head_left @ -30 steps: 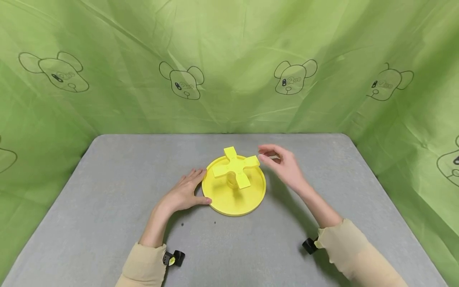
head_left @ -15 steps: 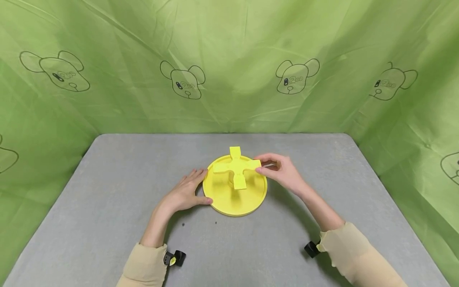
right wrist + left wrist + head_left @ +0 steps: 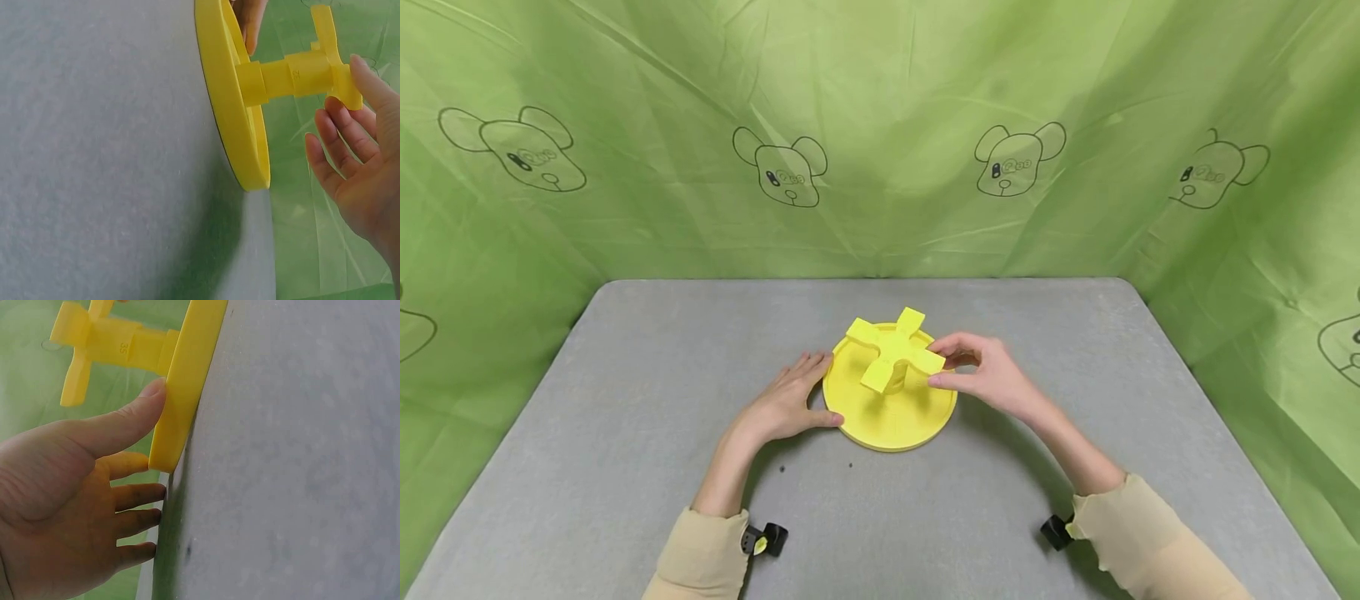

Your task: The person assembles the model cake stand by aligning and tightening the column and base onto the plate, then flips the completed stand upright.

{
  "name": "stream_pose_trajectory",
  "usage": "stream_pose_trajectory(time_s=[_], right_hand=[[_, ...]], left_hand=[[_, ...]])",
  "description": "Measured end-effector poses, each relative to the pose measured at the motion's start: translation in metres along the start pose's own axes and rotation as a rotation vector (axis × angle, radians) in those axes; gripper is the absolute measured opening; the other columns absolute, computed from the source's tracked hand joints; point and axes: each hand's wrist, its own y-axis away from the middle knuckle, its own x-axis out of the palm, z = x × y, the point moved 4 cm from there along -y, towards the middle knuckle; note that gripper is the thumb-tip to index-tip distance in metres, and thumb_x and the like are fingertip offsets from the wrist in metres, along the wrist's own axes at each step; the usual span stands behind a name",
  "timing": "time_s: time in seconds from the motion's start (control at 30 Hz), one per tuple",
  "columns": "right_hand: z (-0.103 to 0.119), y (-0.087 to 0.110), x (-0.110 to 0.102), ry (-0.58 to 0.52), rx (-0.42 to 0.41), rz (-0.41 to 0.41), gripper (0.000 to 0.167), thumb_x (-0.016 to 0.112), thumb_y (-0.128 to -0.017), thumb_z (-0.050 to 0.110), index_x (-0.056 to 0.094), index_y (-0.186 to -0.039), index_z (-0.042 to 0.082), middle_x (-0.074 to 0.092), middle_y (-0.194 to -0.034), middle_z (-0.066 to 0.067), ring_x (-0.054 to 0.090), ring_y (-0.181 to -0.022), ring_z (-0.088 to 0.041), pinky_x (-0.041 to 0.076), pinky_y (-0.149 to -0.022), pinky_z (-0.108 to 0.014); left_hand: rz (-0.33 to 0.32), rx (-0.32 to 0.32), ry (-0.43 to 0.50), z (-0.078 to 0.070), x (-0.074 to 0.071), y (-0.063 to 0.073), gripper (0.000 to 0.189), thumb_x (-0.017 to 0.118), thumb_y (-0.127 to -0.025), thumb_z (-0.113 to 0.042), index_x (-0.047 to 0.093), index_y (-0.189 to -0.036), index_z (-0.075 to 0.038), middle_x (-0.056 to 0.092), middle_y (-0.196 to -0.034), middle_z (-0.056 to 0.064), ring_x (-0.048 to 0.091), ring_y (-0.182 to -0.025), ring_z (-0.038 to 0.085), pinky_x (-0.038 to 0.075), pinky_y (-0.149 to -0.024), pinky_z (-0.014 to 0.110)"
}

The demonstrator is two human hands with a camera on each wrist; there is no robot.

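Observation:
A yellow round base (image 3: 887, 427) with a raised rim lies flat on the table. From its middle rises a yellow stepped stem (image 3: 307, 74), topped by a yellow four-armed cross handle (image 3: 892, 345). My right hand (image 3: 996, 372) pinches one arm of the cross, the one on the right side, between thumb and fingers. At the base's left edge, my left hand (image 3: 786, 406) rests with thumb and index finger spread against the rim. In the left wrist view its thumb (image 3: 134, 419) presses on the rim and the other fingers reach toward the tabletop.
The grey tabletop (image 3: 625, 467) carries two tiny dark specks (image 3: 782, 469) in front of the base. Green cloth (image 3: 895, 225) with printed bear heads encloses the back and sides. Black wrist devices (image 3: 775, 540) sit at both cuffs.
The right hand has come in from beside the cross handle, taken hold of an arm and moved toward me. The cross has turned clockwise seen from above. The left hand and base stay put.

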Motion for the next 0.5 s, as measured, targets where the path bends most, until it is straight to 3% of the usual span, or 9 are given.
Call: stream_pose_trajectory(time_s=[0.23,0.5], right_hand=[[0.006,-0.001,0.011,0.06,-0.061,0.018,0.042,0.09,-0.08,0.02,0.073,-0.118,0.015,0.077,-0.106,-0.001,0.071,-0.096,-0.014,0.062,-0.092,-0.037],[0.011,0.001,0.009,0.067,-0.063,0.021,0.04,0.089,-0.081,0.02,0.073,-0.118,0.015,0.077,-0.108,-0.001,0.07,-0.096,-0.014,0.062,-0.093,-0.044]], left_hand=[[0.0,0.003,0.002,0.0,0.0,0.0,0.101,0.079,-0.089,-0.044,0.023,-0.164,-0.007,0.02,-0.172,0.018,0.011,-0.161,0.04,0.011,-0.132,0.061],[0.002,0.0,-0.003,0.001,0.0,0.0,0.101,0.079,-0.089,-0.044,0.022,-0.164,-0.007,0.02,-0.172,0.018,0.011,-0.161,0.04,0.011,-0.132,0.06]])
